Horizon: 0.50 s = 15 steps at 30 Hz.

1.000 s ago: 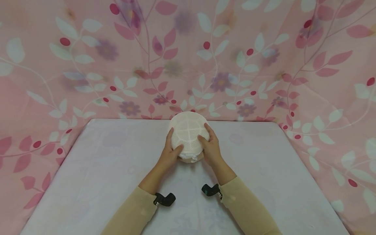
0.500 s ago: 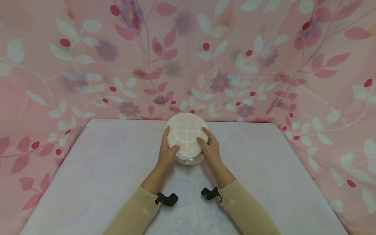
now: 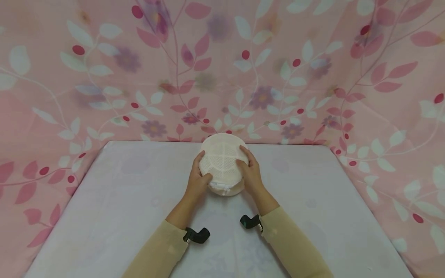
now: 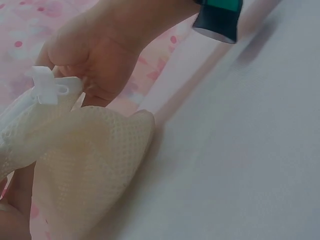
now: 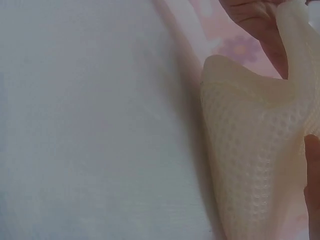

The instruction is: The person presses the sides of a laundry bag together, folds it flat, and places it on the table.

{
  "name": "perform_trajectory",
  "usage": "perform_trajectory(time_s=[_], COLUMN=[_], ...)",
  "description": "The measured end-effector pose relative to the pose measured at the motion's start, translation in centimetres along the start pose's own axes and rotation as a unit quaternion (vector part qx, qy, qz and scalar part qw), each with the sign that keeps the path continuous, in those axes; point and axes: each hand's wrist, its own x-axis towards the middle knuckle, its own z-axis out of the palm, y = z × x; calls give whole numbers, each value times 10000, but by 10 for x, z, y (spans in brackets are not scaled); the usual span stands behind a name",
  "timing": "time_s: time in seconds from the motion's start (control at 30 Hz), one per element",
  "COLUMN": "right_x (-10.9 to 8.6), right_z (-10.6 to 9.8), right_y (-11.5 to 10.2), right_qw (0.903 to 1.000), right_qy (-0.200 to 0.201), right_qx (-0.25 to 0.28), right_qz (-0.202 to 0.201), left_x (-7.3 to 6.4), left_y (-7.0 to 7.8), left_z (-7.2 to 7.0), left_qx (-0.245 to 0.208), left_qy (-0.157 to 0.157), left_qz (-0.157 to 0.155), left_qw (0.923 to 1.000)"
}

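A round cream mesh laundry bag (image 3: 222, 158) is held up over the table between both hands, its flat face towards the head camera. On its left side my left hand (image 3: 196, 183) grips the edge, thumb on the near face. The right hand (image 3: 252, 177) grips the opposite side, its thumb also laid on the mesh. Along the lower edge runs a white zip, whose tab (image 4: 46, 85) shows close up in the left wrist view. Below the zip the mesh sags into a soft fold (image 5: 250, 145), seen in the right wrist view. Several fingertips are hidden behind the bag.
A white-covered table (image 3: 139, 193) spreads under the hands. Pink floral cloth (image 3: 215, 69) hangs behind it and along both sides. Each sleeve cuff carries a small black wrist camera, one at the left (image 3: 197, 235) and one at the right (image 3: 250, 222).
The bag shifts slightly left, then back right, and tilts a little between the hands. Its lower fold looks fuller now. Both hands keep their hold.
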Motion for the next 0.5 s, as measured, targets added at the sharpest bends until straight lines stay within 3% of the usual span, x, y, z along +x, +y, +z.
perform_trajectory(time_s=[0.33,0.5], right_x=[9,11], right_z=[-3,-5], right_y=[-2,-3], right_qw=[9975,9965], right_qy=[-373,-462], right_qx=[482,497], right_qz=[358,492], left_x=[6,10], left_y=[-2,-2], left_z=[-5,-6], left_qx=[-169,118], left_qy=[-197,-243], left_qz=[-42,-134], left_qw=[9997,9995])
